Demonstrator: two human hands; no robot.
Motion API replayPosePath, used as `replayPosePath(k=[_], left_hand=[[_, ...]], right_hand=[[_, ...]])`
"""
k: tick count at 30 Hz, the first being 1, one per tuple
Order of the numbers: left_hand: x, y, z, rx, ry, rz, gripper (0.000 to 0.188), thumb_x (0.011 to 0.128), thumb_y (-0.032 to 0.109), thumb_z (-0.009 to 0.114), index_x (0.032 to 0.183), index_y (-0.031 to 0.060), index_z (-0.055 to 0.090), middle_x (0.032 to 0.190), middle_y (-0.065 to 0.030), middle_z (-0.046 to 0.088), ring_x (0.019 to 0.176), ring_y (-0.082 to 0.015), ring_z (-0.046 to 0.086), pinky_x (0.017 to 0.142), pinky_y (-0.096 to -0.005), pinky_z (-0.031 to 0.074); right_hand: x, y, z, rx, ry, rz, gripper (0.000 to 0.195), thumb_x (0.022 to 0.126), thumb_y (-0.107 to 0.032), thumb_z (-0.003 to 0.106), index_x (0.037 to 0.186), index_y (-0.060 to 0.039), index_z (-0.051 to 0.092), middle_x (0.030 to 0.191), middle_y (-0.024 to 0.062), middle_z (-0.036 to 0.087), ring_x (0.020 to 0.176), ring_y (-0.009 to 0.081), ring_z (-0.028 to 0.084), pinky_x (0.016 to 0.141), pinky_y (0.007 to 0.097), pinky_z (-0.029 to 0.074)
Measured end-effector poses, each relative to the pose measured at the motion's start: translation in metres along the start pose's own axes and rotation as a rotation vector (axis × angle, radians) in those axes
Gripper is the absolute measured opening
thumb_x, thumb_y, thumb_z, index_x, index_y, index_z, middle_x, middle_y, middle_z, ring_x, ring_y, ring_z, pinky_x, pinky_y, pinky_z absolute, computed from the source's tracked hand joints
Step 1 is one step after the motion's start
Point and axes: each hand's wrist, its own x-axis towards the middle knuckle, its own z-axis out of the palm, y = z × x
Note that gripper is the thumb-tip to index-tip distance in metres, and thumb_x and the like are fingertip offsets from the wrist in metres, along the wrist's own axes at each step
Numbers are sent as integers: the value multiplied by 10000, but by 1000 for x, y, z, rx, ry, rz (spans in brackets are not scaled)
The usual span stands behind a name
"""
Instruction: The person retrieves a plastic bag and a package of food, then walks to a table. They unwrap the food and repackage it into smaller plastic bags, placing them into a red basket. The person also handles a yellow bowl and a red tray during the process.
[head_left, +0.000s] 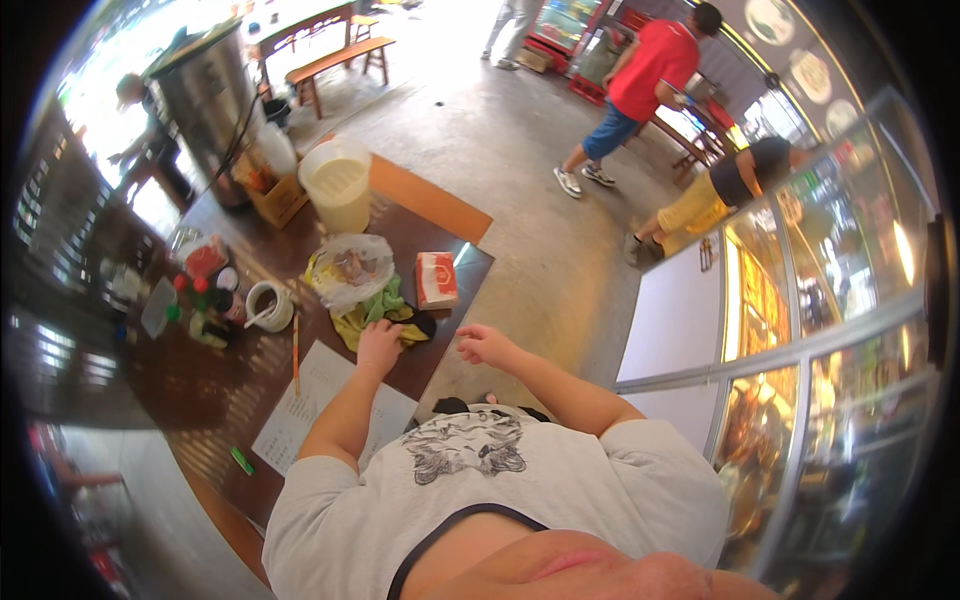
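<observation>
My left hand (379, 346) is on a crumpled yellow and green cloth (349, 328) on the dark table (202, 409), its fingers curled onto the fabric. A black part of the cloth lies just right of those fingers. Past the table's right edge, my right hand (484, 346) is in the air, holding nothing, with its fingers loosely bent and apart. Directly behind the cloth sits a clear plastic bag (351, 266) with something inside that I cannot make out. A red and white box (436, 280) stands near the table edge. Under my left forearm lie printed sheets (300, 409).
A tall cream container (337, 184), a cardboard box (277, 200) and a large metal drum (206, 105) stand at the back. On the left are a cup with a spoon (268, 306) and several bottles. A glass display case (757, 367) rises at right. People (652, 67) are beyond.
</observation>
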Motion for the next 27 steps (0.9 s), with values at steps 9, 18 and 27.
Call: replayPosePath(k=[9, 18, 27], left_hand=[[49, 56, -133, -994, 232, -162, 276, 855, 26, 572, 1124, 26, 630, 979, -53, 643, 846, -128, 609, 753, -268, 499], [16, 428, -104, -447, 109, 779, 392, 893, 181, 576, 1245, 7, 561, 1284, -153, 559, 1219, -330, 491, 1059, -435, 351], [-26, 549, 24, -352, -124, 990, 551, 963, 286, 443, 1406, -37, 395, 1520, -224, 313, 1398, -355, 307, 1166, -462, 213]], right_hand=[[-143, 39, -78, 169, 205, -193, 483, 957, -297, 564, 1382, -79, 489, 1110, 42, 658, 984, 144, 625, 844, 306, 519], [-247, 31, -111, 1346, -219, -637, 532, 966, -537, 481, 1341, -160, 504, 1307, 44, 570, 1205, 194, 537, 1012, 385, 442], [-338, 137, -223, 1491, 290, -720, 489, 980, -386, 350, 1231, -13, 541, 1255, 190, 586, 1137, 336, 576, 1001, 459, 458]])
